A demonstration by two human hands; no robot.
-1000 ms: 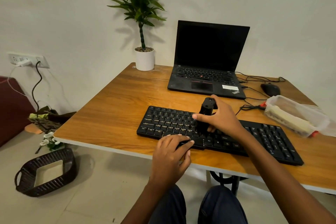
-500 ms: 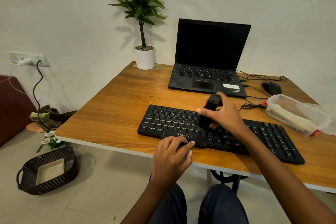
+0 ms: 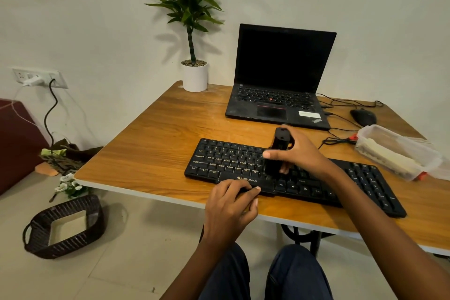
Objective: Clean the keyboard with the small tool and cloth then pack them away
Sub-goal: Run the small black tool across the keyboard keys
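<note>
Risk, keycaps: the small tool [image 3: 280,142] stands upright with its lower end down among the keys; pushed too hard or dragged at a slant, I would expect it to catch a cap and lift it
Risk, sliding: the keyboard [image 3: 302,185] lies askew close to the near edge of the table [image 3: 151,153]; a firm stroke toward the sitter could nudge it off if the bracing hand lets go
Risk, neighbours: the cables [image 3: 336,140] and the plastic container [image 3: 394,153] sit just beyond the keyboard's far right; a wide sweep of the elbow might snag or shove them
Keyboard, appearance: black, full-width with number pad; white legends; a brand name printed below the space bar; dust, if any, too fine to make out
Small tool, appearance: black, stubby, blocky; the working end hidden behind fingers and keys
Location: keyboard flat on the table in front of the laptop [image 3: 280,80]; tool over its middle rows
Right hand [image 3: 299,153]: wrapped round the tool, thumb laid along its left side
Left hand [image 3: 231,207]: fingers curled over the keyboard's front edge at the space bar, holding it steady
Cloth: cannot pick it out; something pale lies in the container, nature unclear
</note>
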